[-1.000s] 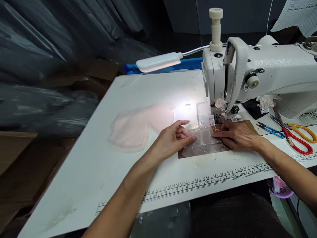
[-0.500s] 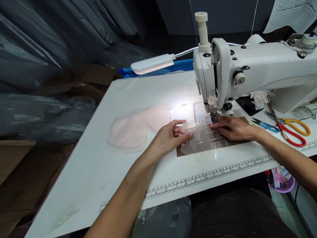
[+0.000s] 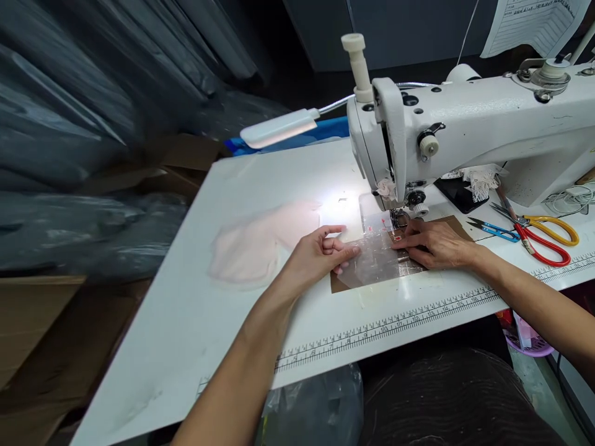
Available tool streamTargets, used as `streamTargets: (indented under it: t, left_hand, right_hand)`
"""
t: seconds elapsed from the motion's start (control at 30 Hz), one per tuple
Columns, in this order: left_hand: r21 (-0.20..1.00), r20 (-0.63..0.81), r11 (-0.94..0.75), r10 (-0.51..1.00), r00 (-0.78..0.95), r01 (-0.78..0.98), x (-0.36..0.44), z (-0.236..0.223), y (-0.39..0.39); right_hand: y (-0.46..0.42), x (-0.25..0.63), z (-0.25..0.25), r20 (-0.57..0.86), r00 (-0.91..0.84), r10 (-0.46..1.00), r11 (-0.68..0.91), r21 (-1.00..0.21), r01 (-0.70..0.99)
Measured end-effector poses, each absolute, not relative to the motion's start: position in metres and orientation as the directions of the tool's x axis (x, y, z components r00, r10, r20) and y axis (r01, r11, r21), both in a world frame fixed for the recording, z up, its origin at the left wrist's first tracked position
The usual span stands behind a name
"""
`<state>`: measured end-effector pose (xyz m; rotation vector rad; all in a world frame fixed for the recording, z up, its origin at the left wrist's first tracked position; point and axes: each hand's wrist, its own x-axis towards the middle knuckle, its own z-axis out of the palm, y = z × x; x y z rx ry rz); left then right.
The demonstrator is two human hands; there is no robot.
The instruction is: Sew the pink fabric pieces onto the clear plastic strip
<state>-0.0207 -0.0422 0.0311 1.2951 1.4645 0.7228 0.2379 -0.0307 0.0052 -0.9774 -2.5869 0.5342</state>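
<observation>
A thin see-through sheet [image 3: 379, 263] with small red marks lies over a brown board [image 3: 343, 284] at the sewing machine [image 3: 446, 136]. My left hand [image 3: 320, 251] is at the sheet's left side, with thumb and curled fingers closed on its edge. Just right of the presser foot [image 3: 398, 218], my right hand [image 3: 434, 244] has bent fingers closed against the sheet, close to a red mark. Its fingertips partly hide what they grip. Pale pink sheer fabric [image 3: 251, 244] rests on the table left of my left hand.
Blue thread snips [image 3: 495, 230], scissors with red and yellow handles [image 3: 542, 238] and white lace [image 3: 481, 179] lie to the right. A lamp [image 3: 279, 128] reaches over the white table [image 3: 162, 347]. A printed ruler [image 3: 395, 325] runs along its front edge. Cardboard boxes stand left.
The view has shifted slightly, moving the machine left in the picture. My right hand's fingers have bent more and drawn back a little from the presser foot. My left hand keeps its hold.
</observation>
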Motion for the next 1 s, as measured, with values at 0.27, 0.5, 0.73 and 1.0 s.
streamTargets:
  t: [0.27, 0.5, 0.73, 1.0]
  left_hand:
    - [0.909, -0.29, 0.245, 0.953, 0.088, 0.338, -0.021, 0.031, -0.042]
    - [0.891, -0.296, 0.24, 0.951, 0.092, 0.386, -0.027, 0.028, -0.042]
    - [0.427, 0.35, -0.443, 0.885, 0.308, 0.788, -0.016, 0.028, -0.042]
    - [-0.059, 0.308, -0.877, 0.438, 0.844, 0.477, -0.003, 0.014, -0.017]
  right_hand:
    - [-0.035, 0.239, 0.011, 0.111, -0.793, 0.599, 0.757, -0.402, 0.515]
    - [-0.037, 0.238, 0.012, 0.139, -0.816, 0.561, 0.801, -0.34, 0.493]
    - [-0.038, 0.237, 0.012, 0.156, -0.812, 0.562, 0.805, -0.33, 0.493]
    - [-0.041, 0.238, 0.011, 0.167, -0.793, 0.586, 0.785, -0.359, 0.505]
